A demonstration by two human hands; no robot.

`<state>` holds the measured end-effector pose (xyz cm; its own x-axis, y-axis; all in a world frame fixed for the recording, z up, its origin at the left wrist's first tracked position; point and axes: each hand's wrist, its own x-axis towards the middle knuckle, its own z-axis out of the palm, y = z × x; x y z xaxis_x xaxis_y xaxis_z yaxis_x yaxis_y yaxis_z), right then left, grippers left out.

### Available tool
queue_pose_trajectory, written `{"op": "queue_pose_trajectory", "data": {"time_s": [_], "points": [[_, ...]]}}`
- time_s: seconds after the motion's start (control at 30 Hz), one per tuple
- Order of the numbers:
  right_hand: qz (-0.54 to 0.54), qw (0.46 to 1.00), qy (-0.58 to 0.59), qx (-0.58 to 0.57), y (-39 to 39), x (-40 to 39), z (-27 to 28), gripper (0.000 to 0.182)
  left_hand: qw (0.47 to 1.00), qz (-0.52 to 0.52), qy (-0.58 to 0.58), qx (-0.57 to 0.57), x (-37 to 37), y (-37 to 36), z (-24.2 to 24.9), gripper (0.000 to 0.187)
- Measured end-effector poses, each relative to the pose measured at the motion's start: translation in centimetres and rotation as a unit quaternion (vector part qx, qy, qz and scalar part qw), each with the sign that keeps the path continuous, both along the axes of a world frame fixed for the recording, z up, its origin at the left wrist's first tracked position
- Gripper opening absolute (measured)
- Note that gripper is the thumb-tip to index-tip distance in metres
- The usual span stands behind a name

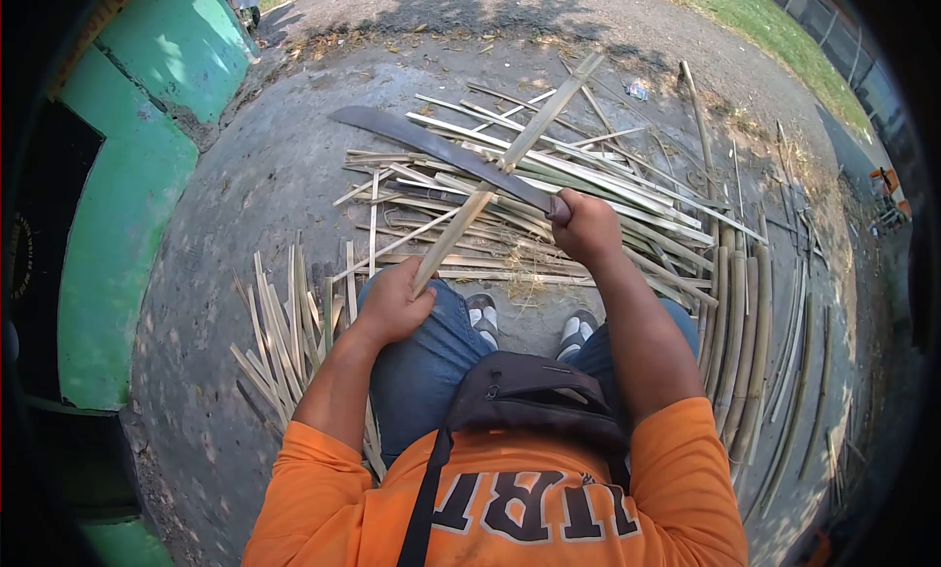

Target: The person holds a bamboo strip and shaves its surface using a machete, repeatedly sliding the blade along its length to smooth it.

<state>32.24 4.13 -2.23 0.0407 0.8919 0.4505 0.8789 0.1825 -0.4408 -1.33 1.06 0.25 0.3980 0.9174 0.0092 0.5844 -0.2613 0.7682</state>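
Observation:
My left hand (396, 300) is closed around the near end of a flat bamboo strip (542, 118), which slants up and away to the right. In my right hand (586, 229) is the dark handle of a machete (431, 147), its long curved blade pointing to the far left. The blade crosses over the strip near the strip's middle, where some rough splinters show at its edge. Beneath both lies a loose pile of split bamboo strips (588, 190) on the ground.
More bamboo strips (279, 332) stand bunched by my left leg. Thicker bamboo poles (737, 342) lie to my right. A green wall (127, 263) rises at the left. My feet (483, 317) rest just short of the pile, and a black waist bag (529, 395) sits at my middle.

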Motion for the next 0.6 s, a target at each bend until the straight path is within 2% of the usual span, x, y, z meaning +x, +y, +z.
{"op": "queue_pose_trajectory", "data": {"time_s": [0.03,0.17,0.2,0.3,0.4,0.53,0.6], "points": [[-0.011,0.997,0.060,-0.053,0.0,0.6,0.2,0.011,1.000,0.005,0.014,-0.012,0.2,0.0,0.3,0.032],[-0.005,1.000,0.008,-0.014,-0.7,0.3,-0.3,0.016,0.997,0.019,0.037,-0.065,0.8,0.0,1.5,0.032],[0.019,1.000,0.001,-0.011,-0.8,-0.1,-0.1,0.016,0.996,0.022,0.035,-0.081,0.8,-0.1,1.5,0.031],[0.096,0.995,-0.025,-0.008,-1.6,-2.1,0.4,0.014,1.000,0.007,-0.001,0.004,0.5,-0.1,0.4,0.031],[0.163,0.978,-0.126,0.010,-2.0,-3.6,0.3,0.013,0.999,0.002,0.029,-0.036,0.2,0.0,0.3,0.032],[0.130,0.983,-0.129,0.015,-0.9,-1.7,0.4,0.014,0.999,-0.008,0.036,-0.003,-0.2,-0.2,0.0,0.033],[0.024,0.999,-0.035,0.027,0.2,0.7,-0.4,0.014,1.000,-0.002,0.014,0.011,-0.1,-0.3,0.0,0.034]]}}
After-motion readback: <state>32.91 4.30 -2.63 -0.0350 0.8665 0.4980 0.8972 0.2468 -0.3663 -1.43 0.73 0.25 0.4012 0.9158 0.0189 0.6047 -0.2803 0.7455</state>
